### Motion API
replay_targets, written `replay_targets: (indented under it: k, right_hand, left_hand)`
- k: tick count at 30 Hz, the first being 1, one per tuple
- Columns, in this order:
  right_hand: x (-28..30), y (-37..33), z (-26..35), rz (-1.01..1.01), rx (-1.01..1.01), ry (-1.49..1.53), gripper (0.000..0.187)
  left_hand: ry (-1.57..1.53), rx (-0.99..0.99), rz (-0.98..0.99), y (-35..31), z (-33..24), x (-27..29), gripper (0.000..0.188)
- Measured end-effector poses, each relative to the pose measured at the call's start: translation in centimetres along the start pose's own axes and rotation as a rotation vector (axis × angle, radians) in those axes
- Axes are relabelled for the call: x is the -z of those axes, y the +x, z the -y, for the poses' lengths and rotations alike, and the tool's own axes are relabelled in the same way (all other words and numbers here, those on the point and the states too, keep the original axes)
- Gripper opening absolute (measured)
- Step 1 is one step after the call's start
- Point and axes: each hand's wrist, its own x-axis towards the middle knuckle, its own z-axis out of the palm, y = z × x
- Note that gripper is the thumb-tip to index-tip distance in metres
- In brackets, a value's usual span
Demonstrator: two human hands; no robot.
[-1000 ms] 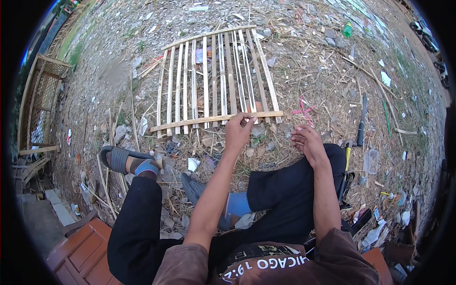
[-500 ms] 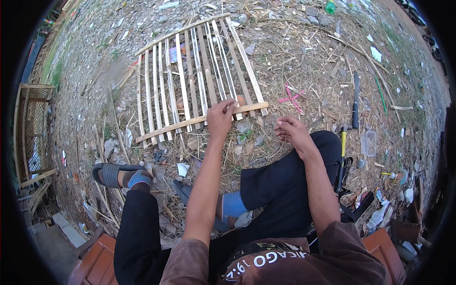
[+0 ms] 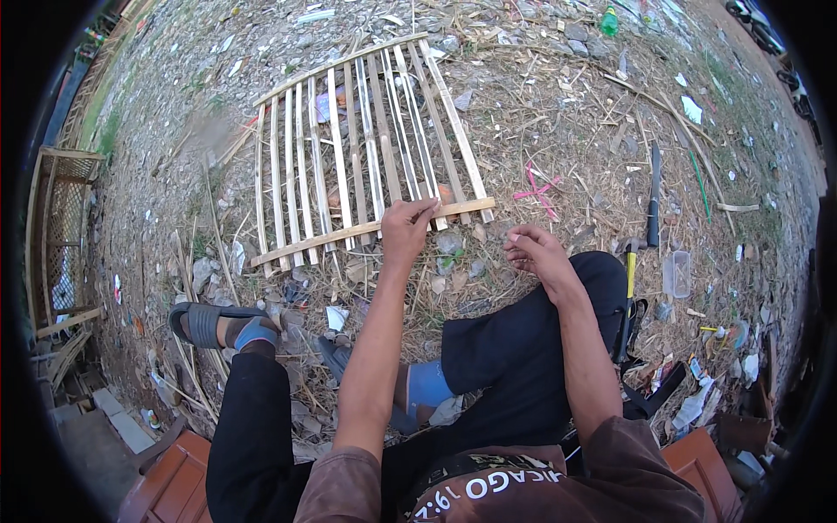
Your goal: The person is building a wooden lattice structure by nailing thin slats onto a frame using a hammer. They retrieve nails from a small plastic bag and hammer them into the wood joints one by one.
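A slatted frame of pale wooden strips (image 3: pixel 338 152) lies on the littered ground in front of me. Its near crosspiece (image 3: pixel 301 247) runs beneath the fingers of my left hand (image 3: pixel 406 230). The thumb and forefinger there are pinched together at the crosspiece, near the right-hand slats. Whatever they pinch is too small to name. My right hand (image 3: pixel 542 260) hovers above my bent knee, apart from the frame, its fingers curled and thumb drawn in. Any small thing inside those fingers cannot be made out.
Right of my knee stand a hammer (image 3: pixel 631 270) with a yellow and black handle and a clear plastic container (image 3: pixel 677 275). Beyond lie a black-handled long knife (image 3: pixel 653 196), pink strips (image 3: pixel 537 190) and a green bottle (image 3: pixel 609 22). A mesh-covered wooden frame (image 3: pixel 65 157) stands far left.
The whole view has shifted slightly, so the ground and slatted frame sit a little lower. My left fingers have barely moved along the crosspiece; my right hand keeps nearly the same pose.
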Motion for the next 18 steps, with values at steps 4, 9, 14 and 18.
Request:
replay_targets:
  k: [4, 9, 14, 18]
  right_hand:
    - [0.0, 0.0, 0.0, 0.000, -0.001, 0.004, 0.019]
    - [0.1, -0.1, 0.0, 0.006, 0.017, -0.007, 0.017]
    - [0.0, -0.4, -0.4, 0.002, 0.062, -0.036, 0.019]
    - [0.8, -2.8, -0.3, -0.120, 0.420, 0.057, 0.020]
  left_hand:
    - [-0.019, -0.042, -0.051, -0.3, 0.0, -0.1, 0.012]
    - [0.073, -0.150, -0.053, -0.2, -1.5, -0.1, 0.010]
    - [0.214, -0.271, -0.034, -0.1, -2.3, 0.3, 0.008]
    - [0.167, -0.311, -0.030, -0.2, -2.4, -0.1, 0.008]
